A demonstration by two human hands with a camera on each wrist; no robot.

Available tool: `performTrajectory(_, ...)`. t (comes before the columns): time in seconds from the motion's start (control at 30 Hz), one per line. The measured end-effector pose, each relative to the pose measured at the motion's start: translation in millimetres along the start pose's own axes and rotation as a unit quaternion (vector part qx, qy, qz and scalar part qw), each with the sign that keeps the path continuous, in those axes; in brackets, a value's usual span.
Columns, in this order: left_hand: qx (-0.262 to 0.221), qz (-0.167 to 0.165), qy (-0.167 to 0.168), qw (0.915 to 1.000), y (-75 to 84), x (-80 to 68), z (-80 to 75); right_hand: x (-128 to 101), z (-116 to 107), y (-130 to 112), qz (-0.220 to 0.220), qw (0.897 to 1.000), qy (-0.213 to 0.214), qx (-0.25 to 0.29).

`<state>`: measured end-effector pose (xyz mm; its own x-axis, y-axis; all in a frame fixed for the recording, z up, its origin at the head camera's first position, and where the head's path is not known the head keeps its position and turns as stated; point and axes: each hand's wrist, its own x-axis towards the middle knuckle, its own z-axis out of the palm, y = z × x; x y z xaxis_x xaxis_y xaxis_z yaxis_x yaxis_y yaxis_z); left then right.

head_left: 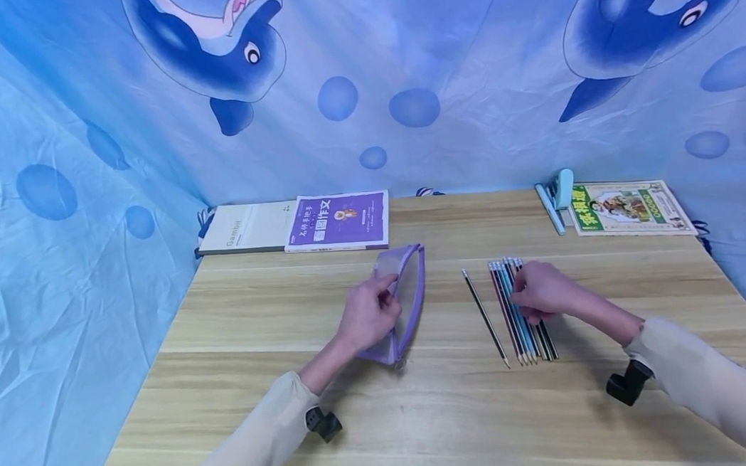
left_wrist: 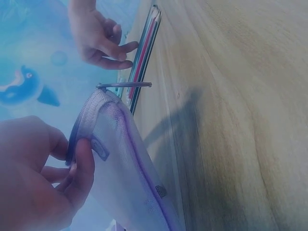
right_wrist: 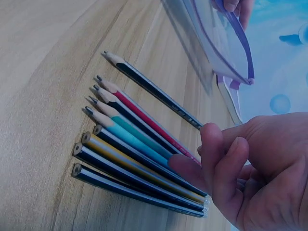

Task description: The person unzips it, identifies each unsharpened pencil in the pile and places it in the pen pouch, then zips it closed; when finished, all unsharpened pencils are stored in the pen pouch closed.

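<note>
Resting right hand (head_left: pixel 540 292) on pencils (head_left: pixel 520 316), pouch (head_left: pixel 405 299) well apart.

Sheer mesh cloth pouch (head_left: pixel 407 295), glossy painted wooden pencils (head_left: pixel 519 309), matt wood-grain table (head_left: pixel 422 415), glossy paper book covers (head_left: pixel 339 221)

"Gambit" reads on the white book (head_left: pixel 246 227); the purple book (head_left: pixel 338 221) shows "看图作文" in white.
</note>
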<state>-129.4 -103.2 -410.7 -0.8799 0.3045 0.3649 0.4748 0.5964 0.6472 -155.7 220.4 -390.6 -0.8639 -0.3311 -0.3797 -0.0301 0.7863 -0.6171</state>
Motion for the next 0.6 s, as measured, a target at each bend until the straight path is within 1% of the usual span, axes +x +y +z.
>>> performTrajectory(0.33, 0.006, 0.013, 0.006, 0.9999, 0.6, -2.3, 0.6, 3.4, 1.0, 2.5, 0.019, 1.000, -0.003, -0.013)
performTrajectory(0.6, 0.003, 0.011, 0.003, 0.9999, 1.6, -2.3, 0.5, 4.5, 0.4, 4.0, 0.014, 1.000, 0.005, -0.018)
